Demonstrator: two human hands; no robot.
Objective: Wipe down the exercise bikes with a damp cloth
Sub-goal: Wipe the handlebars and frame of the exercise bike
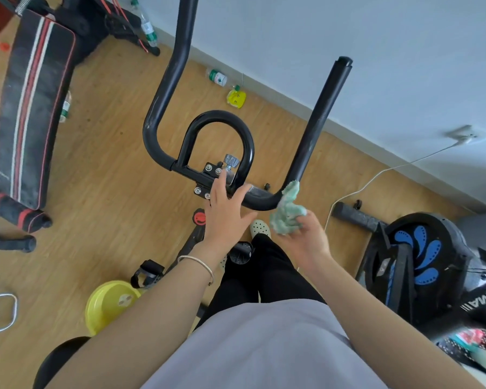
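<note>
We are partway through wiping the handlebar (180, 88) of the exercise bike. Going left to right: our left hand (225, 209) is spread open with its fingers loose, resting on or just over the centre of the bar beside the clamp bolts (208, 178) — whether it touches, we cannot tell. Our right hand (306, 237) is pinched around a bunched green cloth (288, 213), whose top touches the right bend of the bar, where the right arm (323, 119) rises.

We judge the next move calls for pressing the cloth around that arm and sliding it toward the capped tip (344, 60). The bar's arms run long away from us toward the wall — ends pointing forward, the crosspiece lying left to right.
</note>
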